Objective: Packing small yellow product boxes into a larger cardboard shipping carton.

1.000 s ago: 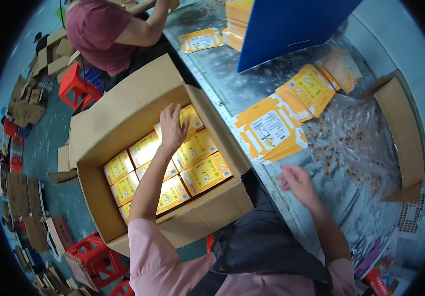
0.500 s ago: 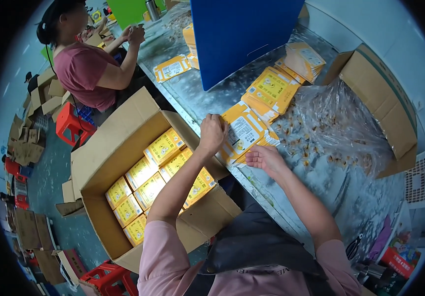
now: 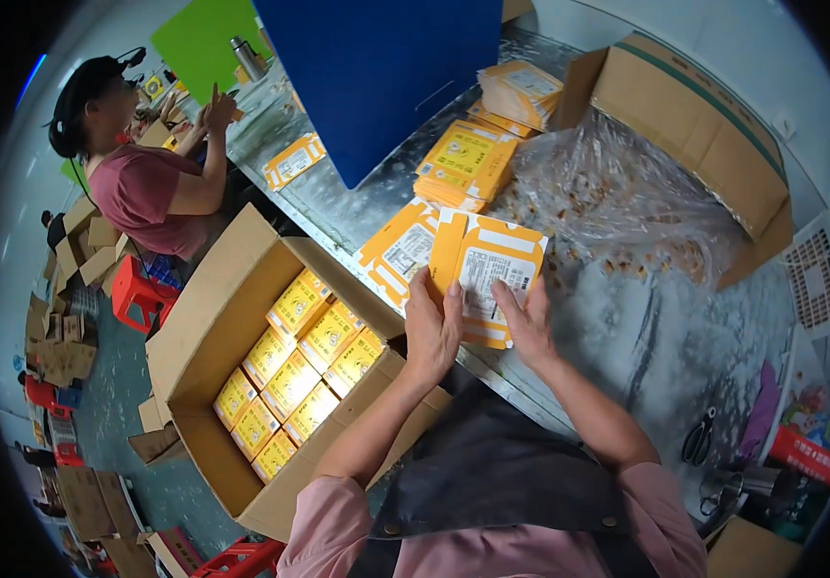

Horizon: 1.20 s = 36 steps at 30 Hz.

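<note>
A flat, unfolded yellow-and-white carton (image 3: 503,252) is raised over the near edge of the table, its panel with small print facing up. My left hand (image 3: 432,323) grips its left side, with the thumb on top. At its right side my right hand (image 3: 529,323) holds on, thumb also across the top. Whether it is one sheet or a few together I cannot tell. Just behind lie more flat cartons (image 3: 398,249) on the table, partly covered by the one I hold. Farther back stands a stack of yellow cartons (image 3: 468,159).
Left of me, an open cardboard box (image 3: 205,361) holds rows of yellow boxes (image 3: 290,383). A blue board (image 3: 386,87) stands on the table. An open carton (image 3: 694,125) spills clear plastic with small brown pieces (image 3: 617,207). Scissors (image 3: 698,438) lie at right. A co-worker (image 3: 150,183) stands far left.
My hands have picked up a flat carton from the pile and now hold it between them. The view has swung right. The co-worker's hands are raised higher.
</note>
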Each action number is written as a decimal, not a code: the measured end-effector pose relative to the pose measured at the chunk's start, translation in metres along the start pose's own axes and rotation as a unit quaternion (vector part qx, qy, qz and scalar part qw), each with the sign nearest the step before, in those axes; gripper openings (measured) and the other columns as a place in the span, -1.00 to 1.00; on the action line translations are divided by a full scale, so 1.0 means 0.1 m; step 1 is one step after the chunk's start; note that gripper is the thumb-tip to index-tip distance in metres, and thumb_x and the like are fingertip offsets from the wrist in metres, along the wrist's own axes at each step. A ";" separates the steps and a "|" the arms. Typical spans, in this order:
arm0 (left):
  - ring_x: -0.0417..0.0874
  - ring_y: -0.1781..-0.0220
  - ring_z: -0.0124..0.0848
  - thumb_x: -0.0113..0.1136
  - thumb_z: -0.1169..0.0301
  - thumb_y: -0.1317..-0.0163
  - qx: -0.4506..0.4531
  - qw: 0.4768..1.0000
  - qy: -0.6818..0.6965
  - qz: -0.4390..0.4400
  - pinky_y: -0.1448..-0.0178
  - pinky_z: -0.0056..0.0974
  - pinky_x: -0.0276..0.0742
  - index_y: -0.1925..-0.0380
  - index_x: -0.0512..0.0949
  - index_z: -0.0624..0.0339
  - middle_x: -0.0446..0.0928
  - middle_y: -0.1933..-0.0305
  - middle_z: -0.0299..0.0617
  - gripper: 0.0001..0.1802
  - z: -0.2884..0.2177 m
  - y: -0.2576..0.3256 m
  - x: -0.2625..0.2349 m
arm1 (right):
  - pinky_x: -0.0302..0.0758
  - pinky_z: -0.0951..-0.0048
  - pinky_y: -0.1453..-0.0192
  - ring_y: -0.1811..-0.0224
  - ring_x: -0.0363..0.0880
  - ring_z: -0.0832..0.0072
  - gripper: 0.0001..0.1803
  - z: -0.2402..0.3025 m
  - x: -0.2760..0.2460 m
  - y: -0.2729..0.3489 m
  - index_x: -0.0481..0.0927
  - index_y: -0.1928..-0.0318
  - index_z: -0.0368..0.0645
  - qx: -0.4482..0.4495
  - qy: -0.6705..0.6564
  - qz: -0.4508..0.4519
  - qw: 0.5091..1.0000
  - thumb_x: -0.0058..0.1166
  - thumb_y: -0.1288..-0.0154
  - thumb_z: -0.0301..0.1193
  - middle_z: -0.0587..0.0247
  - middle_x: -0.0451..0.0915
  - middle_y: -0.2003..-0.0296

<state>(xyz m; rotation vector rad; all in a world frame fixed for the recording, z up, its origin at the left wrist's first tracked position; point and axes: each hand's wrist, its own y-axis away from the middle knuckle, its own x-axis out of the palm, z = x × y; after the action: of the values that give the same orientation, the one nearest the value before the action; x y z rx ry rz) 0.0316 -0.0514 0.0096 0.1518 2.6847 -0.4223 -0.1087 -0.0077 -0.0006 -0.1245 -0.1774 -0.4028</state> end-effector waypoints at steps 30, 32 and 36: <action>0.66 0.20 -0.06 -0.19 0.22 -0.53 0.046 0.984 0.030 0.171 0.12 -0.14 0.54 -0.17 0.25 0.18 0.60 0.19 0.11 -0.64 -0.74 0.72 1.01 | 0.42 0.56 0.09 0.21 0.45 0.68 -0.59 0.31 -1.44 0.85 0.42 -0.03 -0.23 -0.020 0.058 -0.087 0.994 -0.40 -0.62 -0.17 0.32 0.56 0.22; 0.60 0.30 -0.26 -0.16 0.24 -0.53 0.001 0.984 0.009 0.178 0.16 -0.25 0.49 -0.02 0.37 0.24 0.56 0.33 0.03 -0.70 -0.81 0.72 1.00 | 0.41 0.56 0.15 0.26 0.44 0.70 -0.59 0.22 -1.48 0.91 0.45 0.01 -0.24 -0.021 0.073 -0.094 0.993 -0.38 -0.62 -0.17 0.34 0.56 0.27; 0.53 0.50 -0.04 -0.13 0.27 -0.52 0.112 0.985 0.035 0.130 0.30 -0.12 0.47 0.22 0.43 0.25 0.44 0.54 0.00 -0.73 -0.69 0.77 1.07 | 0.40 0.54 0.27 0.38 0.44 0.71 -0.59 0.26 -1.56 0.92 0.50 0.12 -0.27 -0.032 0.122 -0.109 0.986 -0.33 -0.61 -0.21 0.35 0.57 0.39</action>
<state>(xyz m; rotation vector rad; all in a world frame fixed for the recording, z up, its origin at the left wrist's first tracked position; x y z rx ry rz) -0.0788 0.0482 0.0044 0.5861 2.6288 -0.6435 -0.2167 0.1393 -0.0140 -0.1184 0.0654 -0.6379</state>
